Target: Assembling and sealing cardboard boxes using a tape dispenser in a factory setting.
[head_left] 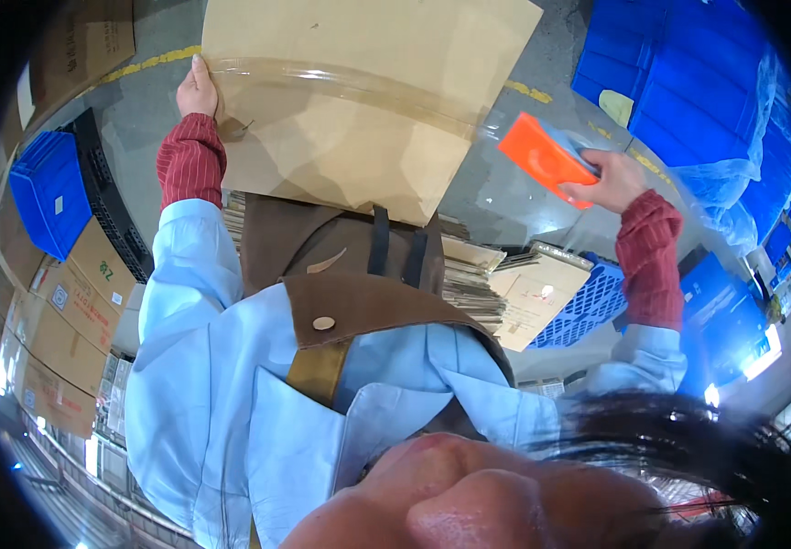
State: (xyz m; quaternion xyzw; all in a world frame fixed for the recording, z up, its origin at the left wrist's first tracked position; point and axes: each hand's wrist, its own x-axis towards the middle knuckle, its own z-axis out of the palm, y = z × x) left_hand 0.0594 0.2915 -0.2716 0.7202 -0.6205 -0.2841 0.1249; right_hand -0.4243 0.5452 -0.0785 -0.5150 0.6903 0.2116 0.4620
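Observation:
A large brown cardboard box (350,137) is in front of me, above my apron. A strip of clear packing tape (322,80) runs across its top, from the left edge toward the right side. My left hand (198,90) grips the box's left edge, thumb on the outside and the other fingers partly hidden. To the right of the box, my right hand (617,181) is closed around an orange tape dispenser (547,163), held apart from the cardboard. Tape seems to stretch between box and dispenser, though blur makes this hard to tell.
Flattened cardboard sheets (542,288) are stacked close to my right side, beside a blue plastic pallet (588,302). Large blue crates (670,82) with clear film stand at the far right. At left are a blue bin (48,192) and stacked cartons (70,316).

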